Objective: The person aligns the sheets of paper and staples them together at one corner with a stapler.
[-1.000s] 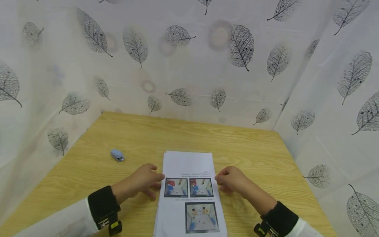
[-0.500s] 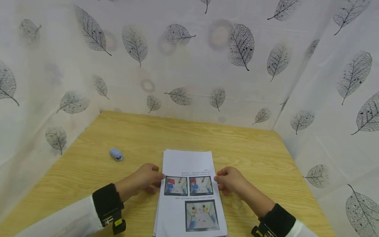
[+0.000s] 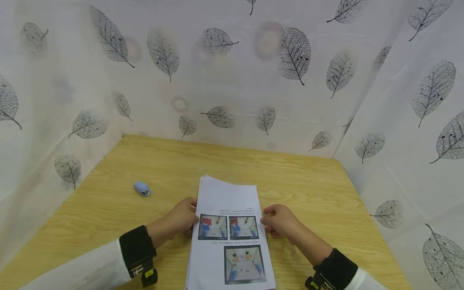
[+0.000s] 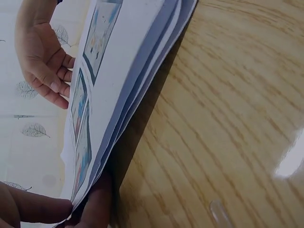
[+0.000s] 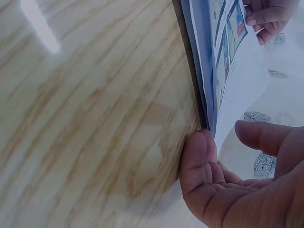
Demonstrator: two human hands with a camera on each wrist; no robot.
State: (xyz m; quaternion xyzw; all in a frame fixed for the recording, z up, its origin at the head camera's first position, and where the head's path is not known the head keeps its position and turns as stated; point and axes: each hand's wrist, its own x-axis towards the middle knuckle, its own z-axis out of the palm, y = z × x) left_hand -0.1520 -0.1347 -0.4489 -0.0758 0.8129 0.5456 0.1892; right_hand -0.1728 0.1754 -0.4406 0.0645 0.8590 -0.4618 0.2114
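Note:
A stack of printed white paper sheets (image 3: 232, 197) lies in front of me, with colour pictures on the top page. My left hand (image 3: 181, 217) is at its left edge. In the left wrist view, the thumb (image 4: 47, 209) lies over the sheets and a finger is under them, pinching the edge. Along that side the layers fan slightly apart. My right hand (image 3: 282, 221) is at the right edge. Its bent fingertips (image 5: 197, 147) touch the sheets' side in the right wrist view, while the thumb (image 5: 261, 136) stands away from the paper.
A small pale blue stapler (image 3: 141, 188) lies on the wood-grain table (image 3: 297, 173), left of the paper. Behind and on both sides hangs a white curtain (image 3: 232, 88) with a leaf print. Black straps with small cameras circle both wrists.
My left hand has closed from beside the stack onto its left edge. The stack has shifted slightly left, and its far edge now looks uneven. My right hand has barely moved.

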